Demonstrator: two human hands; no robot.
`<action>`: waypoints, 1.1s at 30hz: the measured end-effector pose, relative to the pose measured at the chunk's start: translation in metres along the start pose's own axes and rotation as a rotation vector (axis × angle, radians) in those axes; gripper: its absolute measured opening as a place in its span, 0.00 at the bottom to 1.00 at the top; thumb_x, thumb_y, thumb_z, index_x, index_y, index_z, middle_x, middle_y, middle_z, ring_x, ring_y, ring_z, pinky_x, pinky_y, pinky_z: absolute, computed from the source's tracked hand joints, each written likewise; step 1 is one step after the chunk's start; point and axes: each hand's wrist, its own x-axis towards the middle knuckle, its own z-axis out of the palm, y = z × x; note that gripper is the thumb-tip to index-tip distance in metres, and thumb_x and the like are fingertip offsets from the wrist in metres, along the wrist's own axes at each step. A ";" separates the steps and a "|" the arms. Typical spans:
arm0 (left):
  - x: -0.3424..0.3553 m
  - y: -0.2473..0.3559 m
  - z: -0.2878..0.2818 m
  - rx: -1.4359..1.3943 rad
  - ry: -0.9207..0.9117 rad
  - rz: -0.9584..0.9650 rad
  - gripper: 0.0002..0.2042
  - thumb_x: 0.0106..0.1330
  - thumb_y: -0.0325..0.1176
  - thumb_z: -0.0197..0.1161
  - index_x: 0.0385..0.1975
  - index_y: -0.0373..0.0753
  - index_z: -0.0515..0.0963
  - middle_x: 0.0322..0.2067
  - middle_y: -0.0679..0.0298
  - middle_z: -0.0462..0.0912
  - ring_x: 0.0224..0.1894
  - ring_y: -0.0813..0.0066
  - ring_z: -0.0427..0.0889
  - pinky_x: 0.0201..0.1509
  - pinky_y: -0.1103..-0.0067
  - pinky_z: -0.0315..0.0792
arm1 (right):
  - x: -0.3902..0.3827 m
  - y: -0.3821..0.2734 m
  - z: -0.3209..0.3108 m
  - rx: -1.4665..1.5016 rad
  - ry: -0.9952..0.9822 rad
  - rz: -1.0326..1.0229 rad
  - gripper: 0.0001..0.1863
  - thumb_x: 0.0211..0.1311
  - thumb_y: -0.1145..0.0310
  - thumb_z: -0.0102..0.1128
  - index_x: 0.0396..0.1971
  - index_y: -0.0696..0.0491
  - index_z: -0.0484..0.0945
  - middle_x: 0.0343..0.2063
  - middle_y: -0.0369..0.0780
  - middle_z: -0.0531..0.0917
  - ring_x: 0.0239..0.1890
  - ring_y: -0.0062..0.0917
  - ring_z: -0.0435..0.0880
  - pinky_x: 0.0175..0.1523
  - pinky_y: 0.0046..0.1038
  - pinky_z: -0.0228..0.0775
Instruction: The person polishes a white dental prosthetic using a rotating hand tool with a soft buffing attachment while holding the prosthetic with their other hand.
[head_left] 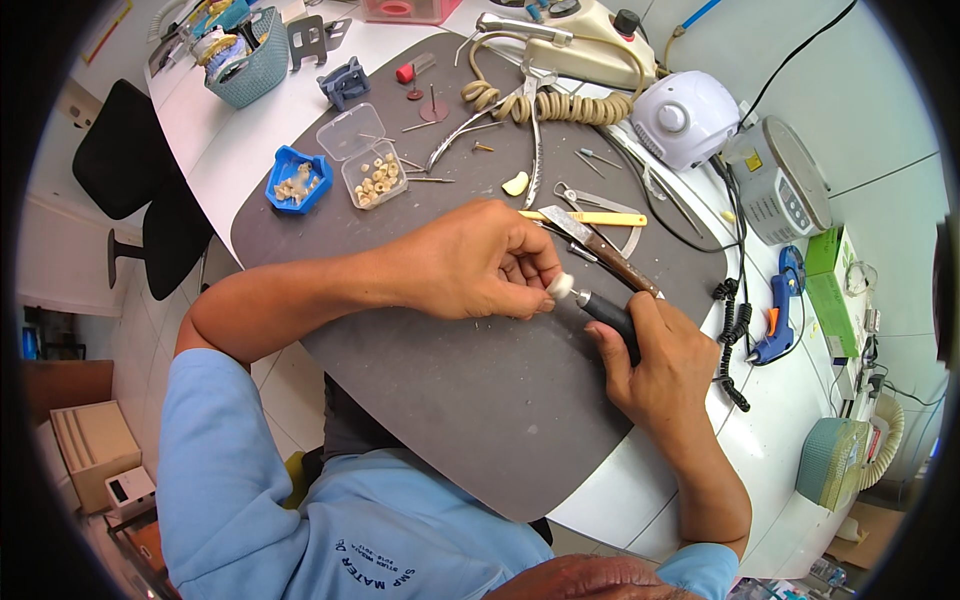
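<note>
My right hand is closed round the dark body of a rotary handpiece, which points up and to the left. A round whitish polishing wheel sits at its metal tip. Close beside that wheel, my left hand is closed, thumb and fingertips pinched together. Whatever they hold is mostly hidden; only a tiny pale spot shows at the thumb tip. Just beyond the hands lie a knife with a brown wooden handle, a yellow-handled tool and a metal caliper.
On the grey mat, a clear box holds several cream tooth-shaped pieces beside a blue tray. Farther back are a coiled hose and a white machine. A blue glue gun lies right; cables run along that side.
</note>
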 end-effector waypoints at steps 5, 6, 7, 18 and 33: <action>0.000 -0.003 0.001 -0.007 0.000 0.009 0.09 0.71 0.25 0.73 0.46 0.29 0.87 0.38 0.64 0.92 0.38 0.85 0.90 0.45 0.85 0.84 | 0.000 0.001 -0.001 0.008 -0.006 -0.006 0.24 0.66 0.48 0.79 0.30 0.51 0.76 0.23 0.39 0.77 0.24 0.35 0.80 0.26 0.38 0.66; 0.000 -0.003 0.001 0.002 0.005 0.013 0.09 0.71 0.25 0.73 0.46 0.28 0.87 0.38 0.64 0.92 0.38 0.85 0.90 0.45 0.86 0.84 | 0.000 0.000 0.000 0.000 -0.004 0.001 0.24 0.66 0.48 0.79 0.30 0.51 0.76 0.23 0.39 0.77 0.24 0.35 0.80 0.26 0.38 0.66; 0.000 -0.002 0.001 0.011 0.009 0.016 0.09 0.71 0.25 0.72 0.46 0.28 0.87 0.38 0.65 0.92 0.38 0.86 0.90 0.45 0.86 0.84 | 0.000 0.000 0.000 -0.008 -0.003 0.007 0.24 0.66 0.48 0.79 0.30 0.51 0.76 0.23 0.39 0.77 0.24 0.35 0.80 0.26 0.38 0.66; -0.001 0.000 0.002 0.064 0.017 0.027 0.09 0.71 0.26 0.74 0.46 0.29 0.88 0.37 0.65 0.92 0.37 0.86 0.90 0.44 0.86 0.84 | 0.000 0.002 0.000 0.011 0.000 -0.013 0.24 0.66 0.48 0.79 0.30 0.51 0.76 0.23 0.39 0.77 0.24 0.35 0.80 0.26 0.38 0.66; -0.002 0.001 0.000 0.199 0.014 0.102 0.10 0.73 0.31 0.76 0.43 0.29 0.89 0.33 0.63 0.93 0.34 0.85 0.90 0.40 0.85 0.84 | -0.001 0.001 0.000 0.043 0.021 0.014 0.24 0.68 0.48 0.78 0.30 0.52 0.76 0.22 0.39 0.76 0.23 0.36 0.79 0.26 0.39 0.65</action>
